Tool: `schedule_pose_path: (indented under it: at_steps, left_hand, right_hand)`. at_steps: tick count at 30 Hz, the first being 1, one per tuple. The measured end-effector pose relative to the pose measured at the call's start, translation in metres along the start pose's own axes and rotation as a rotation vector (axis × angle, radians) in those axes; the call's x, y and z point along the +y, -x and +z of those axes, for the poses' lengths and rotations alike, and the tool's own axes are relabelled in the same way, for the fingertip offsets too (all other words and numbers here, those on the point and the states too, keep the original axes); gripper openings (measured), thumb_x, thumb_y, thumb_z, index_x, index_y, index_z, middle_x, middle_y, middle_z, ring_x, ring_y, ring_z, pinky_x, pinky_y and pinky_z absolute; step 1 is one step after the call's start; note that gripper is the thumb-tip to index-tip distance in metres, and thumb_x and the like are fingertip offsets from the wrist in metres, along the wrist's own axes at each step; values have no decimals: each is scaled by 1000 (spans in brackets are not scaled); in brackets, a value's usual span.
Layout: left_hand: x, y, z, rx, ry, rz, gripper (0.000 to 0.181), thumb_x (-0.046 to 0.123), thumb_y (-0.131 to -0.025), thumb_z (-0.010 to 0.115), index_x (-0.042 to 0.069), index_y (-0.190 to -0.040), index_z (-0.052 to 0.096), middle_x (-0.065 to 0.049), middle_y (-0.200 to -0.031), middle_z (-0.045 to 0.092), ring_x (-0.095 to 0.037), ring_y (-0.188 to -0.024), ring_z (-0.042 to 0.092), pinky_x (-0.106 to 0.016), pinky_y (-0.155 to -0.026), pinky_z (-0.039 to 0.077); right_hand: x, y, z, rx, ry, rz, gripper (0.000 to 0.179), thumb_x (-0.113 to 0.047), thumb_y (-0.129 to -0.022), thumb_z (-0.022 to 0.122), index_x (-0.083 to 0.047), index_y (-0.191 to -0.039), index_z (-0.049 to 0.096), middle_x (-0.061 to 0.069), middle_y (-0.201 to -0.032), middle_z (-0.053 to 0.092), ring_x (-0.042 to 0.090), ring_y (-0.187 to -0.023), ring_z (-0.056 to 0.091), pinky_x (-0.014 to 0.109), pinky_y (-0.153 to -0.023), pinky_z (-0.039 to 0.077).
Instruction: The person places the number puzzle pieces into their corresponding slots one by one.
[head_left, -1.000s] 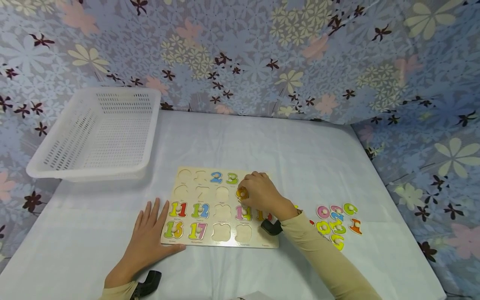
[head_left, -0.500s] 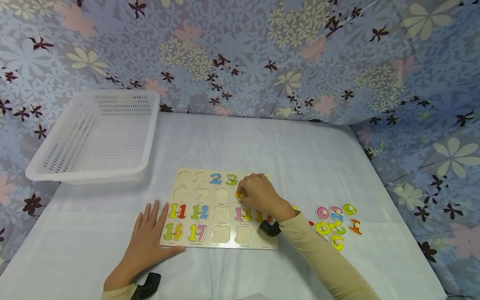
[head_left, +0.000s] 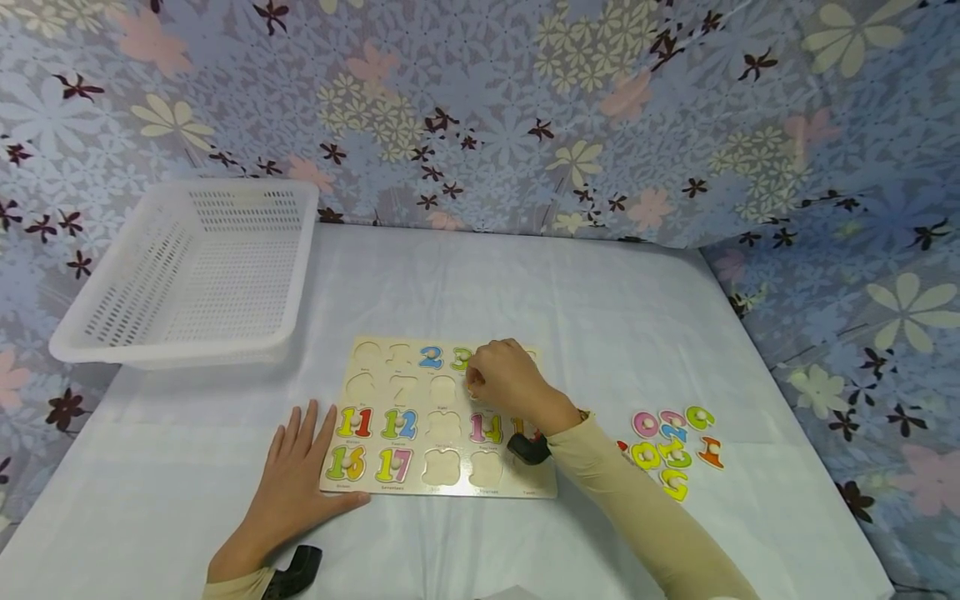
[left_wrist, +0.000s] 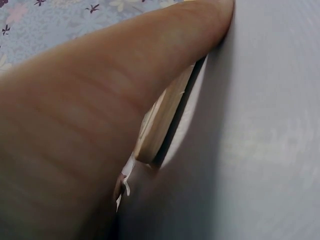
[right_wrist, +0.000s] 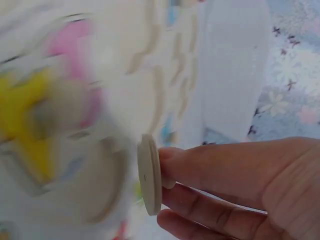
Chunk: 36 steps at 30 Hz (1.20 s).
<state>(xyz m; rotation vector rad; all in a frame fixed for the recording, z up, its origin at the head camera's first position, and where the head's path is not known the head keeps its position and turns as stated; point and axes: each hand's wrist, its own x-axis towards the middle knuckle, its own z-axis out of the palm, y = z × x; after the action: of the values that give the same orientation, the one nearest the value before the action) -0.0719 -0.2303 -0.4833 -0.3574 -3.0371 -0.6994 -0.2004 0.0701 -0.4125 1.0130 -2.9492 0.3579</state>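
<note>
Puzzle piece [right_wrist: 149, 175] is pinched between thumb and fingers of the right hand [head_left: 512, 382], above the number board [head_left: 464, 472]. Left hand [head_left: 288, 492], fingers spread, grips nothing at the board's near-left corner.

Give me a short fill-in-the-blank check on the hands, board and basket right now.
1. The hand pinching a wooden piece is the person's ____ one.
2. On the left hand, the digit stretched along the bottom edge of the board is the ____.
3. In the bottom row, the number next to 16 is ____.
4. In the head view, the white basket stands to the ____ of the loose numbers.

Missing words: right; thumb; 17; left.
</note>
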Motion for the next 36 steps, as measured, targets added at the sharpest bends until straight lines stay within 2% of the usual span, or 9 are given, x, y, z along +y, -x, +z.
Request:
schedule_pose_path:
  at_steps: [5,10,12,15,20,26,30,36]
  left_hand:
    - [-1,-1,1,-36,-7,-20,121,69,-65,73,2,-152,23,-23,-158,9,-39,-145,-1,-49,-115,-6]
    - [0,-3,2,-42,1,-14,122,70,-65,73,2,-152,23,-23,-158,9,-39,-145,-1,-50,-115,-5]
    - [1,-4,3,-47,5,-8,122,70,-65,72,2,-153,22,-23,-158,8,-38,-145,-2,-50,-115,-5]
    - [2,-5,3,-50,3,-5,122,71,-66,71,2,-153,21,-23,-159,8,-38,-145,-2,-50,-115,-5]
    - [1,-2,0,-35,4,-14,122,69,-65,73,2,-153,21,-22,-159,8,-38,-145,-2,-48,-115,-6]
    - [-1,0,-2,-27,-9,-13,121,68,-65,74,2,-153,22,-23,-158,9,-38,-145,-2,-47,-115,-7]
    - [-1,0,-2,-28,-6,-15,121,66,-65,75,1,-152,23,-24,-158,9,-39,-145,-1,-48,-115,-7]
    - [-2,0,-1,-23,-1,-13,121,66,-65,75,1,-152,23,-24,-158,10,-39,-145,-1,-47,-115,-7]
  right_hand:
    - [-15,-18,-7,15,-7,-60,6,-12,-79,79,-16,-77,75,-7,-71,64,15,-72,58,41,-86,48]
    - [-30,-35,-5,-25,-16,-120,4,-15,-84,75,-17,-81,77,-6,-77,68,15,-77,61,40,-86,48]
    - [-33,-38,-4,-40,-24,-118,5,-14,-85,74,-17,-82,77,-6,-77,68,15,-78,61,40,-87,48]
    - [-29,-34,-5,-49,-38,-69,4,-15,-84,75,-18,-80,76,-8,-75,66,15,-79,60,41,-90,46]
    - [-11,-13,-5,-59,-41,46,8,-14,-79,79,-18,-74,74,-10,-67,60,14,-73,57,42,-91,45]
    - [4,7,3,-76,-70,136,14,-12,-77,80,-19,-70,70,-10,-68,62,15,-75,57,43,-91,45]
    - [6,10,6,-76,-88,163,15,-13,-77,80,-19,-70,69,-10,-70,62,15,-74,57,42,-85,46]
    - [5,9,8,-76,-98,141,15,-13,-77,81,-19,-71,68,-10,-69,61,14,-74,56,41,-82,46]
